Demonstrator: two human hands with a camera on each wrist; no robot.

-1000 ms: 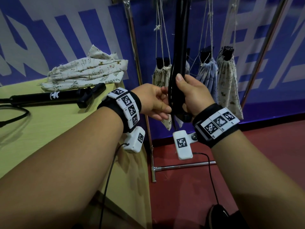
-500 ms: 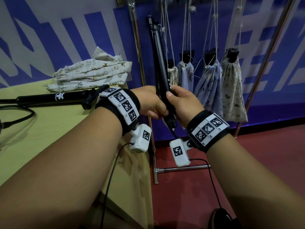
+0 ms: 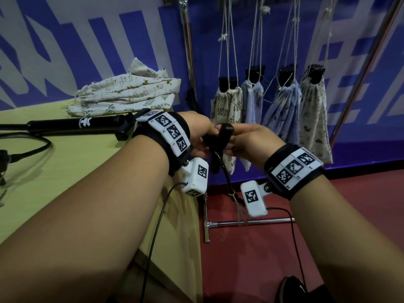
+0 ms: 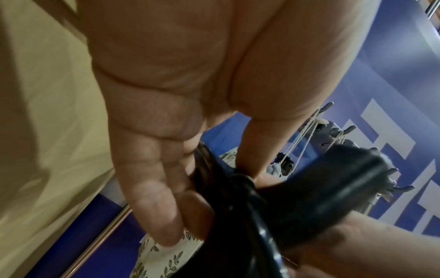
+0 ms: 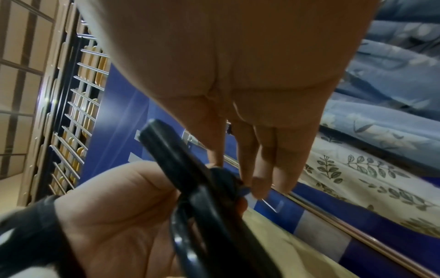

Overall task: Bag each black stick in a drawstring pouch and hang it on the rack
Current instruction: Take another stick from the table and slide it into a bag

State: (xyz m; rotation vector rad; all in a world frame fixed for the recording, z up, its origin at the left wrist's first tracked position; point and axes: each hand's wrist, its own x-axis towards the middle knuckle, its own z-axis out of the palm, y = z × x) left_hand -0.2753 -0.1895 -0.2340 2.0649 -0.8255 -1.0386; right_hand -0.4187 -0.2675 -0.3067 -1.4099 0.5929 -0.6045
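Note:
A short black stick (image 3: 221, 136) sits upright between my two hands in front of the rack. My left hand (image 3: 200, 135) grips it from the left, and my right hand (image 3: 246, 141) holds it from the right. Its black wrist strap (image 3: 227, 178) dangles below. In the left wrist view my fingers (image 4: 154, 197) wrap the stick (image 4: 321, 188). In the right wrist view my fingertips (image 5: 259, 184) pinch at a knob on the stick (image 5: 190, 178). A second black stick (image 3: 76, 123) lies on the yellow table (image 3: 65, 171). A pile of printed pouches (image 3: 126, 92) lies behind it.
Several filled pouches (image 3: 312, 110) hang by strings from the rack, with black stick ends poking out of them. The rack's metal post (image 3: 188, 51) stands at the table corner, and its foot bar (image 3: 247, 223) lies on the red floor. A black cable (image 3: 26, 149) crosses the table's left side.
The stick rose tall above my hands before; now only a short stub shows above them. Both hands have come lower and closer together.

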